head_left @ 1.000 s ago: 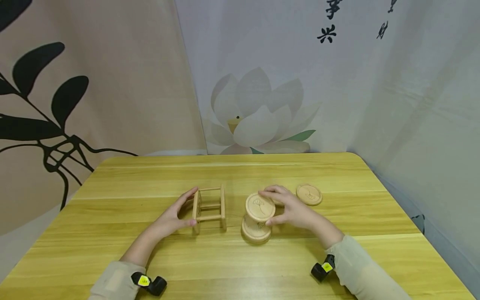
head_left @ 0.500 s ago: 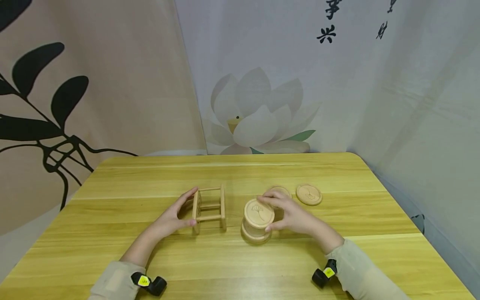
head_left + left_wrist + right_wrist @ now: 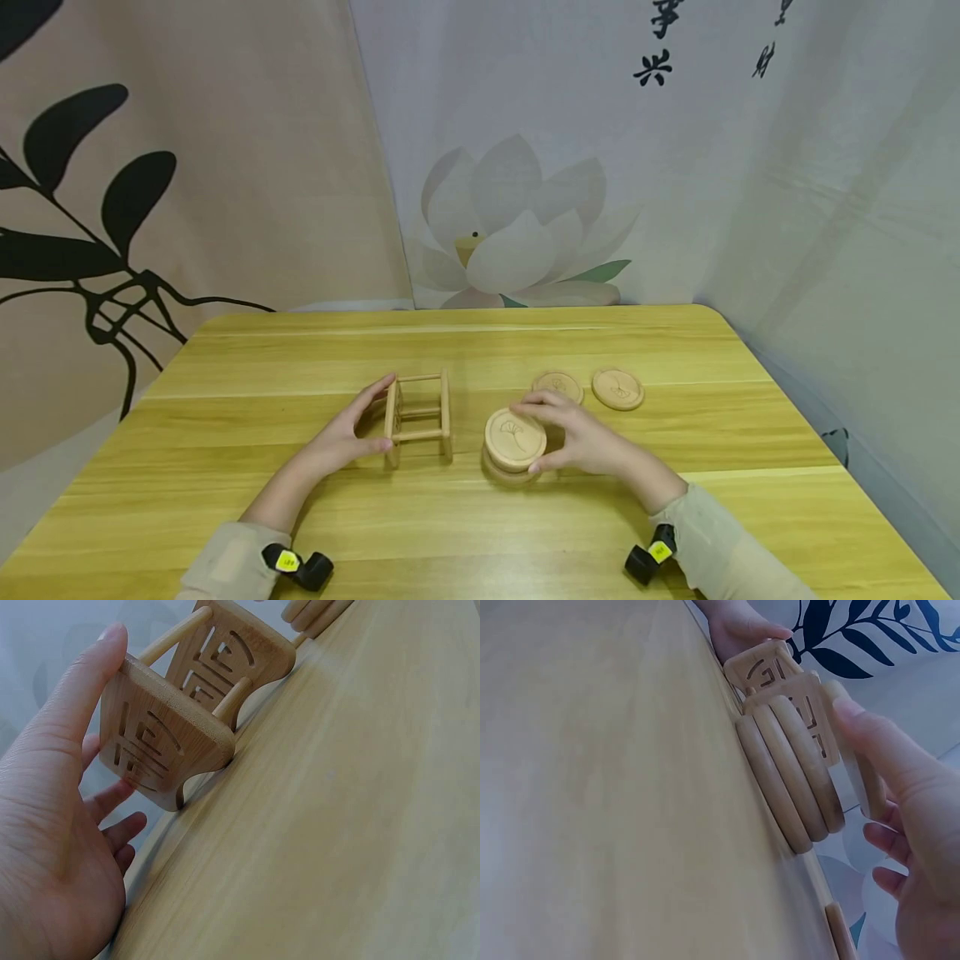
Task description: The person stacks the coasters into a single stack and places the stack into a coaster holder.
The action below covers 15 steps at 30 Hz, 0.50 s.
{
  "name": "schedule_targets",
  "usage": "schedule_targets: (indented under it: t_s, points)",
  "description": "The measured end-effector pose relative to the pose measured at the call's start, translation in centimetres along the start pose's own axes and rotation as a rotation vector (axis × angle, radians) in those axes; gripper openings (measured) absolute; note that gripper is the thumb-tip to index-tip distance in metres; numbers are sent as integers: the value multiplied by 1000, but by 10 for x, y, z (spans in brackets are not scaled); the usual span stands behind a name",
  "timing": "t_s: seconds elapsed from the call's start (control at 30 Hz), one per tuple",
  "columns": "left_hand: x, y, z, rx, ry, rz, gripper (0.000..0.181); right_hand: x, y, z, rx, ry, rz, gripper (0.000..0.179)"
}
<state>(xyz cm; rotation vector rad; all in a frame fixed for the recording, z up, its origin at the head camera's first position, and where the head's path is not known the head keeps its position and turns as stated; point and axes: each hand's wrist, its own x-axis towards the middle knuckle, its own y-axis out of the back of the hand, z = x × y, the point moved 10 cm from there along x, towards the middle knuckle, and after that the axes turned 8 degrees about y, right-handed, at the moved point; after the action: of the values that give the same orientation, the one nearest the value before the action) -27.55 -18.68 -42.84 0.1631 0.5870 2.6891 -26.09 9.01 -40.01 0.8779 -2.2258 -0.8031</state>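
Observation:
My left hand (image 3: 341, 442) grips one end panel of a wooden coaster holder (image 3: 446, 417), thumb on the near edge and fingers on the far edge. In the left wrist view, the holder's end panel (image 3: 154, 735) has cut-out slots and stands on the table on curved feet. My right hand (image 3: 588, 437) holds a round wooden coaster (image 3: 515, 439) by its rim, with a ginkgo leaf engraved on top. Just below it lies a stack of three coasters (image 3: 780, 772). The right wrist view shows a narrow gap between the held coaster and that stack.
Behind the right hand, two more engraved coasters lie flat: a left one (image 3: 557, 382) and a right one (image 3: 618, 389). The wooden table (image 3: 300, 350) ends at a printed curtain (image 3: 517, 233) at the back.
My right hand has brought its coaster down and slightly toward me, closer over the stack. The back left coaster has come into fuller view. My left hand and the holder stay put.

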Motion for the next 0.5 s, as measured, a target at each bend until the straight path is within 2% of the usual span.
schedule_targets:
  t_s: [0.5]
  points:
    - [0,0,2,-11,-12,-17,91,-3,-10,4,4,-42,-43,85]
